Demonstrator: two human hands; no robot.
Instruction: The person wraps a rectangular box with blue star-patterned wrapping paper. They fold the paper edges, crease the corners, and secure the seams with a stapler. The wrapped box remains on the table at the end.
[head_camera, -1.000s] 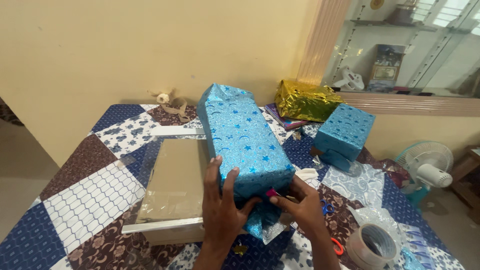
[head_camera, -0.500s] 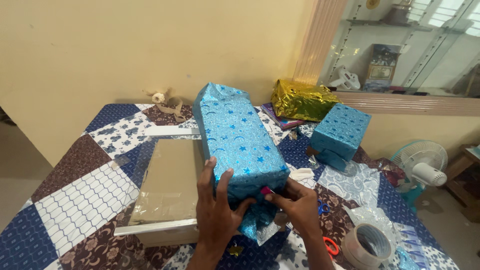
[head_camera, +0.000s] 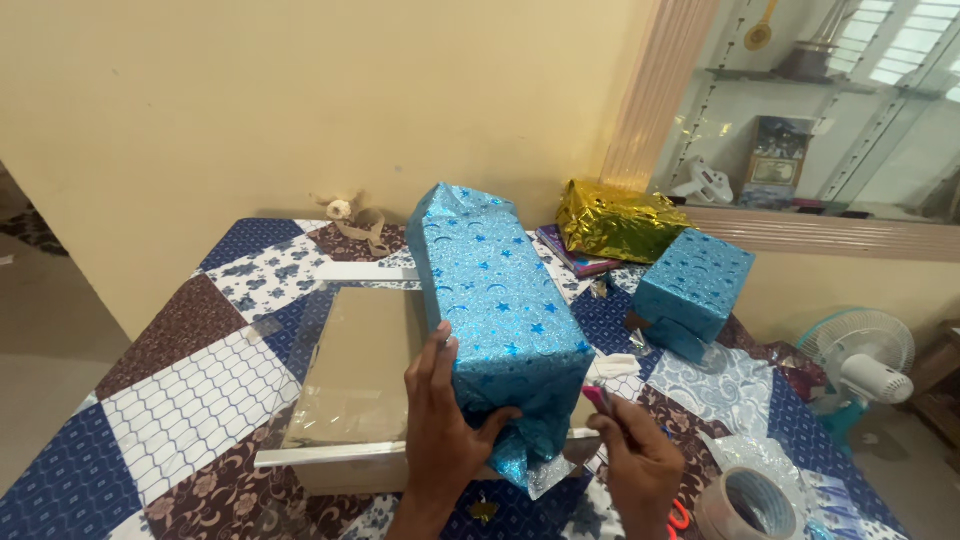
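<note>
1. Gripped at its near end by the left hand (head_camera: 445, 430), a long box wrapped in shiny blue star-patterned paper (head_camera: 495, 290) is seen from the head camera; the fingers are spread up the left side of the box and the thumb is pressed against the near end face.
2. A loose flap of the same blue paper (head_camera: 530, 455) is seen hanging below the near end, just under the left thumb.
3. A small pink item (head_camera: 597, 398) is pinched between the fingertips of the right hand (head_camera: 640, 460), which is closed around it and is held just to the right of the box end, apart from the paper. What the pink item is cannot be told.
4. The long blue box is laid on a table covered with a patchwork cloth (head_camera: 190, 390) of blue, brown and white squares, and runs from the near edge toward the far wall.
5. A flat brown cardboard box (head_camera: 355, 370) under clear film is placed just left of the blue box, touching it.
6. A smaller blue wrapped box (head_camera: 695, 285) and a gold wrapped parcel (head_camera: 620, 220) are set farther back on the right.
7. A roll of tape (head_camera: 750, 505) is seen at the lower right, near the right hand.
8. A small white fan (head_camera: 865, 360) is seen beyond the right edge of the table.
</note>
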